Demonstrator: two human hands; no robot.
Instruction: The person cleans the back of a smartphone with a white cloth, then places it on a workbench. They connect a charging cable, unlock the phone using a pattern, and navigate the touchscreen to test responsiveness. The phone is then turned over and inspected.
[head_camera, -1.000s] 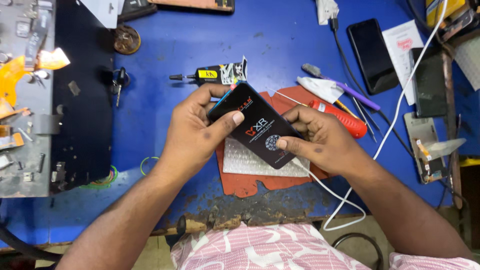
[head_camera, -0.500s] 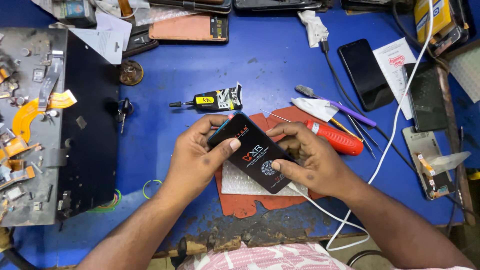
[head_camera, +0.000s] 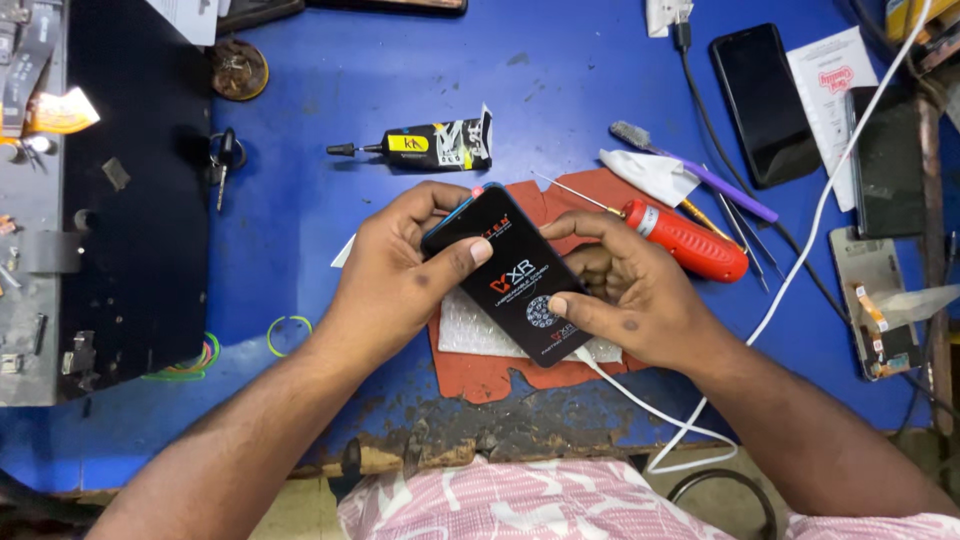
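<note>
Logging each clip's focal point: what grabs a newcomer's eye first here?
A black smartphone held by the left hand and right hand over a red mat at centre of the blue table. Right of it lies a red screwdriver; above, a black glue tube.

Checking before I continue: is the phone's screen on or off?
Off: the phone held by both hands shows only a dark face with a printed film.

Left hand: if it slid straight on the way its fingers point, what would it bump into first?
The left hand points up and right across the black phone it holds. Going on, it would probably meet the red-handled screwdriver first, though heights are hard to judge.
</note>
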